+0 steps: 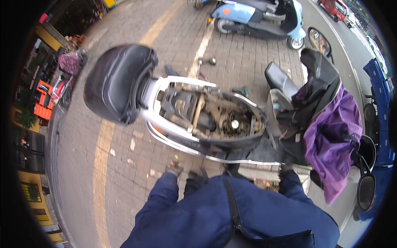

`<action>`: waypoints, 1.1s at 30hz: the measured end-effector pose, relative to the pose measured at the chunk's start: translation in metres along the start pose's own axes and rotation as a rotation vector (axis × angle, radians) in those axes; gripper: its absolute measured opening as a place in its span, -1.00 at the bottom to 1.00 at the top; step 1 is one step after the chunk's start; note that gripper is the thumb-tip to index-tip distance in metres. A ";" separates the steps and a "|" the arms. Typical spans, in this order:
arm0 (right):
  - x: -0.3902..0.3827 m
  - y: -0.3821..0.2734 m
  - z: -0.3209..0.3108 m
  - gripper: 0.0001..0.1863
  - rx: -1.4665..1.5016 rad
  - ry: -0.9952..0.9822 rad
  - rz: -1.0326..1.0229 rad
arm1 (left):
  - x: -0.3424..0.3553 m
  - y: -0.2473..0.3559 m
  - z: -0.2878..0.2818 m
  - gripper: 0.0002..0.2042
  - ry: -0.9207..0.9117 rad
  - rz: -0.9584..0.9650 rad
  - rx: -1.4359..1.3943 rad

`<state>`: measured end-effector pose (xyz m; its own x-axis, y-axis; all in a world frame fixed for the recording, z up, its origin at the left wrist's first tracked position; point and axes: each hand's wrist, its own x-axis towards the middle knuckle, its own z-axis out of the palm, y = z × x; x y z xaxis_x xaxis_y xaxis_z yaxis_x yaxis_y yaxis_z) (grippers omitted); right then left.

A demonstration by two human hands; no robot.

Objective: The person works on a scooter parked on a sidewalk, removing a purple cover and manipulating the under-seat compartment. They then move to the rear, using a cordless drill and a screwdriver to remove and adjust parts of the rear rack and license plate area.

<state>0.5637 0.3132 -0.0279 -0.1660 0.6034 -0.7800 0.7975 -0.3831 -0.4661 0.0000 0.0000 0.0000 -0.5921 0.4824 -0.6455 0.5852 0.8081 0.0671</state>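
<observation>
I can read no text. Pale marks point(381, 90) on the blue vehicle point(378, 80), right of my right hand point(285, 169): too small.

Your view under diffuse daylight, soft shadows, pale glare on the scooter's white tail panel point(151, 96), your left hand point(174, 168) blurred, yellow paving strip point(100, 165) bent by the fisheye, corners black.

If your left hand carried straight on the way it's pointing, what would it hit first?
Probably the silver trim along the near side of the scooter, just ahead of the left hand. Depth is unclear in this single view, so it might pass under it.
</observation>
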 end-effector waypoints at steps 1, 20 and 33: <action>-0.016 0.013 0.017 -0.83 0.002 0.036 0.110 | 0.000 -0.020 0.001 -0.43 -0.015 -0.006 -0.162; -0.087 -0.338 0.336 -0.69 -0.342 -0.139 0.096 | -0.001 -0.401 0.020 -0.68 0.392 -0.339 -0.864; -0.016 -0.564 0.621 -0.70 -0.850 -0.533 -0.121 | -0.045 -0.606 0.051 -0.58 -0.054 -0.791 -0.788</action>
<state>-0.2435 0.0856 -0.0122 -0.3448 0.1346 -0.9290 0.8727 0.4104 -0.2645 -0.3001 -0.5286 -0.0506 -0.6062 -0.2621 -0.7509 -0.4719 0.8785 0.0743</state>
